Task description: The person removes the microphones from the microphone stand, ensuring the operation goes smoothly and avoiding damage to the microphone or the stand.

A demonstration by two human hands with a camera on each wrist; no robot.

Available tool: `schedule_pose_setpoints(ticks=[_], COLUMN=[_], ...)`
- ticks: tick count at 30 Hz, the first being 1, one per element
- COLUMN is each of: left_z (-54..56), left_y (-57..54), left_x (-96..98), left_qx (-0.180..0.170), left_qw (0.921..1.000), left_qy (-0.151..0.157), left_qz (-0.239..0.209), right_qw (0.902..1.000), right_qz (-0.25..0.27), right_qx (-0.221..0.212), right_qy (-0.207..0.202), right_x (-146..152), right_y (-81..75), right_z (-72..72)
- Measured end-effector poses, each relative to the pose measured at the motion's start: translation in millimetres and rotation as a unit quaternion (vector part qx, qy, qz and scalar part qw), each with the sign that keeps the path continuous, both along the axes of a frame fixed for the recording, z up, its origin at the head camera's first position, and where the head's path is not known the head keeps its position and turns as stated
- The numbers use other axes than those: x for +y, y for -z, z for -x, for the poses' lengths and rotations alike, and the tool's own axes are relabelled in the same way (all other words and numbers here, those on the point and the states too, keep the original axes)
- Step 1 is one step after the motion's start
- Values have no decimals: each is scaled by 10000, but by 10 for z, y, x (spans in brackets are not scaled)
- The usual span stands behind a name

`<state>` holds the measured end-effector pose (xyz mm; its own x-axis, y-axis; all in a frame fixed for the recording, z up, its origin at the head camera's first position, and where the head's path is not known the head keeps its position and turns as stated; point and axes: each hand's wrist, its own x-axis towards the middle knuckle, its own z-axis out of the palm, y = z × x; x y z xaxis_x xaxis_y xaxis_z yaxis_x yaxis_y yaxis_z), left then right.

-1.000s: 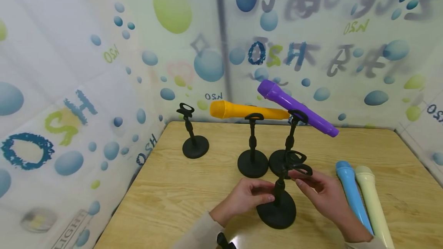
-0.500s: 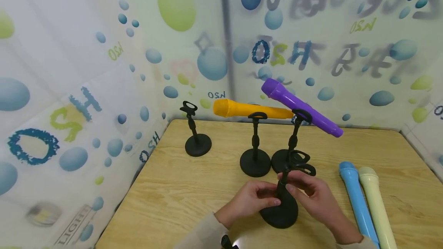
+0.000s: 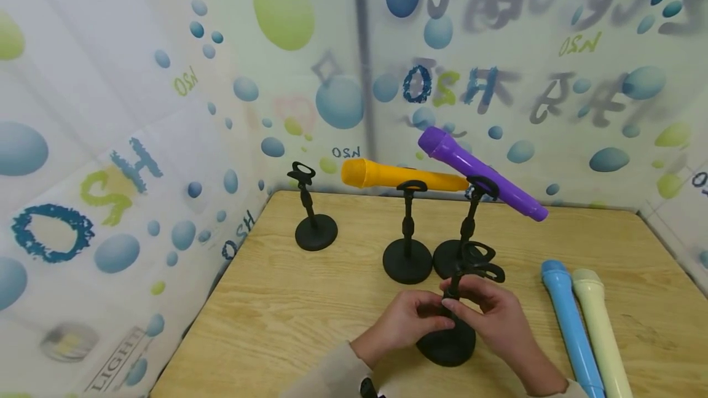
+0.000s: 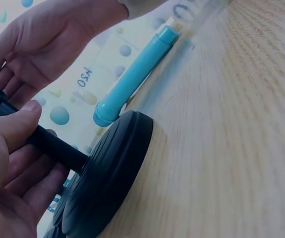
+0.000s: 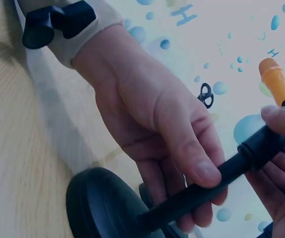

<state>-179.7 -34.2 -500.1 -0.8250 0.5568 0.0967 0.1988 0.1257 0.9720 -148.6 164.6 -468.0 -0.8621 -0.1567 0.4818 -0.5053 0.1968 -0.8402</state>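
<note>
A black desktop microphone stand (image 3: 449, 349) stands at the front of the table, its round base down and its clip on top. My left hand (image 3: 406, 322) grips the lower post, thumb in front and fingers behind; this grip shows closely in the right wrist view, where the left hand (image 5: 157, 109) wraps the tube. Just above it, my right hand (image 3: 498, 318) pinches the collar (image 5: 261, 147) of the post between thumb and fingers. Behind the hands, an orange microphone (image 3: 404, 177) lies level in one stand's clip, and a purple microphone (image 3: 481, 171) slants in another.
A further stand (image 3: 316, 231) with a bare clip is at the back left. Blue (image 3: 572, 324) and cream (image 3: 601, 330) microphones lie side by side at the right. The two loaded stands' bases sit close behind the front stand. Patterned walls border the wooden table (image 3: 276, 312).
My right hand has come left from beside the clip and closed its thumb and fingers on the collar. My left hand stays on the lower post. The view has shifted slightly.
</note>
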Motion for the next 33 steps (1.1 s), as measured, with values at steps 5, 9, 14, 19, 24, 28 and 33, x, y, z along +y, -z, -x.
schedule_pose_setpoints(ticks=[5, 9, 14, 19, 24, 28, 33], left_z=[-1, -6, -5, -7, -8, -10, 0], left_y=[-6, -9, -13, -16, -16, -5, 9], left_x=[25, 30, 44, 59, 72, 74, 79], left_qx=[227, 458, 590, 608, 537, 499, 489], left_qw=[9993, 9980, 9973, 9971, 9976, 9977, 9979], left_qy=[-173, -293, -296, -296, -357, -389, -382], left_qz=[226, 326, 336, 346, 268, 245, 182], right_qw=[9990, 9991, 9992, 9987, 9970, 9935, 9892], right_qz=[-139, -134, -266, -264, -134, -141, -303], right_qx=[-312, -328, -283, -414, -379, -329, -303], right_qy=[303, 247, 137, -116, -666, -1077, -1404], right_x=[-31, -27, -4, 33, 81, 124, 166], right_y=[-41, -66, -85, -89, -71, -62, -83], right_z=[-31, -26, -11, 13, 75, 113, 139])
